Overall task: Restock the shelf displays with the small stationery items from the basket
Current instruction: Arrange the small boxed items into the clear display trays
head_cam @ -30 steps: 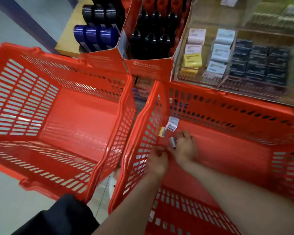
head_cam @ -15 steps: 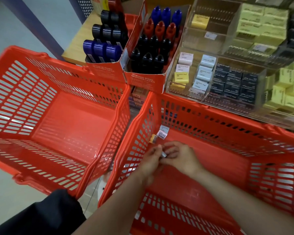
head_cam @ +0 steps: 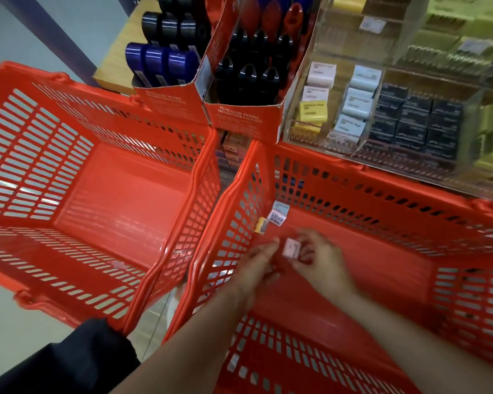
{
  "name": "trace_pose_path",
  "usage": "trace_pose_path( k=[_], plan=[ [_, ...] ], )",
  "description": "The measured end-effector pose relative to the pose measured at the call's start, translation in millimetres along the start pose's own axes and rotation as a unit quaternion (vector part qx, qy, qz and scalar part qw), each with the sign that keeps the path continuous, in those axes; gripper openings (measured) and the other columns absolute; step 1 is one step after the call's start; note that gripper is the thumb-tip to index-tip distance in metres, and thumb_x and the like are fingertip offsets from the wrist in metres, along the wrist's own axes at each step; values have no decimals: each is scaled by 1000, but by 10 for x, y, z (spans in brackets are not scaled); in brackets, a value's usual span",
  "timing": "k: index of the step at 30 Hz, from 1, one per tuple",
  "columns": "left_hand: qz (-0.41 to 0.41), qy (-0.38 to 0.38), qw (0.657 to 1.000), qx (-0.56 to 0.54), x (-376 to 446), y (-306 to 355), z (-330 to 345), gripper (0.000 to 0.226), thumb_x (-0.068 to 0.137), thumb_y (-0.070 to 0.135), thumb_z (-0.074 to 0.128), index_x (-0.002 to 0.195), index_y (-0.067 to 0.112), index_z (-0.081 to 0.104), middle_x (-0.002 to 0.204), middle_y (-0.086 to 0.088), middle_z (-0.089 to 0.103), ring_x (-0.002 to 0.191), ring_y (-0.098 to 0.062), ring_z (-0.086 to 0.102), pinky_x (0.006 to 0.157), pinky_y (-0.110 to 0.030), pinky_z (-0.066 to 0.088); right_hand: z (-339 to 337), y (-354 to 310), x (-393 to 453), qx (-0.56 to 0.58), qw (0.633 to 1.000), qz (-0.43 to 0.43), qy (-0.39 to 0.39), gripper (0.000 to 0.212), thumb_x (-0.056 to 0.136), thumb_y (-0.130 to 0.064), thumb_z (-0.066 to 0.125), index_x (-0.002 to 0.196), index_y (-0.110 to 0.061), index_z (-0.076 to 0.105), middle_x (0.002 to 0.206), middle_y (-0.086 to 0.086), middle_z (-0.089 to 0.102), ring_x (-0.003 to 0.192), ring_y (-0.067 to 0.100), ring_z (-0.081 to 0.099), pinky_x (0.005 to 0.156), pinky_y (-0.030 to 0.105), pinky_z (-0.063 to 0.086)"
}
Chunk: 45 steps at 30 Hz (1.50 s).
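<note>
The right hand (head_cam: 322, 258) has its fingers curled round a small pale pink eraser (head_cam: 291, 248), a flat rectangular block in a wrapper with faint print on its face; it is pinched at its right side, low inside the right basket (head_cam: 382, 200). The left hand (head_cam: 258, 264) lies just left of it, fingers stretched out fairly straight with the tips close to the eraser's left edge; whether they touch it cannot be told, and they grip nothing.

Both hands are over the basket's red floor, towards its far left corner. In that corner, just beyond the fingers, lie two more small items: a white eraser (head_cam: 279, 216) with a barcode label facing up, and a yellow eraser (head_cam: 261, 224) beside it to the left, against the slotted side wall.

To the left stands a second red basket (head_cam: 97, 177), its rim touching the right basket's rim. A dark sleeve (head_cam: 77, 362) shows at the near left.

On the far side, the shelf holds a clear display tray (head_cam: 353, 149) with rows of pink, yellow, pale blue and black boxed erasers. Left of it stand two red cardboard boxes (head_cam: 239, 120) filled with black, blue and red sharpeners.
</note>
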<state>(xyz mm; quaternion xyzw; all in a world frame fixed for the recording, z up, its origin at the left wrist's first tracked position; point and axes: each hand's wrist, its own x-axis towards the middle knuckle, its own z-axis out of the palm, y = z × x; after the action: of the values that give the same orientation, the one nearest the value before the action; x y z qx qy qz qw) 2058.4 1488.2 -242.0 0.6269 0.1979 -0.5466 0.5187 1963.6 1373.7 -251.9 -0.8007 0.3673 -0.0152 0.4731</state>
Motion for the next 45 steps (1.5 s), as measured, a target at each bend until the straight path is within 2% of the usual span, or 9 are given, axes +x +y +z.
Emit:
trace_pose_path(
  k=[3, 7, 12, 18, 21, 29, 36, 40, 45],
  plan=[
    [5, -93, 996, 4, -45, 16, 73, 46, 82, 56, 67, 109, 19, 71, 103, -3, 73, 93, -13, 67, 82, -35, 57, -127, -187, -11, 67, 996, -46, -41, 68, 64, 4, 82, 117, -27, 52, 90, -12, 67, 73, 4, 65, 68, 20, 56],
    [24, -60, 990, -128, -28, 50, 110, 25, 88, 36, 66, 96, 12, 64, 85, -3, 66, 75, -9, 64, 65, -23, 57, -276, -261, 112, 128, 986, -21, -105, 60, 70, 12, 73, 111, -30, 61, 100, -6, 65, 81, 7, 67, 75, 16, 54],
    [3, 7, 982, -186, 9, 30, -8, 17, 93, 25, 65, 81, 14, 61, 72, -2, 62, 71, -12, 61, 58, -25, 58, -209, -156, 467, -98, 993, -58, -28, 41, 84, -2, 68, 125, -7, 64, 119, 13, 63, 107, 27, 63, 101, 32, 46],
    [-13, -28, 979, -201, 24, -68, -94, 16, 96, 14, 57, 82, 13, 64, 73, -2, 61, 74, -11, 60, 78, -30, 57, 376, -214, 613, -120, 993, 3, -2, 27, 84, -17, 72, 111, -13, 68, 120, 11, 56, 104, 32, 60, 94, 39, 47],
    [-1, -30, 979, -201, 35, -57, -77, 23, 97, 5, 54, 80, 13, 68, 69, -3, 59, 69, -10, 60, 89, -36, 53, 500, -151, 583, -60, 997, 49, 31, 20, 83, -11, 72, 102, -11, 70, 112, 11, 61, 101, 31, 62, 91, 39, 48],
    [2, -20, 985, -173, 83, -16, -1, 22, 87, 38, 70, 95, 19, 63, 70, 2, 56, 65, -6, 58, 73, -26, 57, 86, -64, 252, 215, 967, 126, 43, 18, 78, -18, 82, 79, -25, 65, 67, -1, 73, 56, 11, 66, 64, 34, 55],
    [48, -61, 971, -228, -41, 35, 23, 31, 84, 29, 71, 112, 16, 67, 97, -1, 71, 85, -9, 70, 72, -26, 59, 120, -165, 77, 247, 962, 108, -52, 23, 92, -16, 67, 71, -25, 73, 70, -4, 74, 69, 12, 72, 82, 47, 58],
    [23, -10, 976, -217, -22, 34, -3, 11, 90, 25, 68, 89, 15, 66, 73, 2, 67, 67, -6, 66, 64, -26, 59, 54, -107, 335, -1, 998, -26, 55, 20, 94, -8, 58, 107, -13, 73, 106, 4, 71, 96, 17, 67, 95, 28, 45],
    [-40, 25, 984, -173, 4, -102, -54, 20, 92, 30, 68, 106, 17, 62, 79, 0, 63, 65, -9, 59, 57, -25, 55, 199, -163, 699, -355, 906, -176, -148, 70, 94, -8, 40, 156, -24, 13, 163, -7, 15, 143, 20, 24, 112, 41, 25]
  ],
)
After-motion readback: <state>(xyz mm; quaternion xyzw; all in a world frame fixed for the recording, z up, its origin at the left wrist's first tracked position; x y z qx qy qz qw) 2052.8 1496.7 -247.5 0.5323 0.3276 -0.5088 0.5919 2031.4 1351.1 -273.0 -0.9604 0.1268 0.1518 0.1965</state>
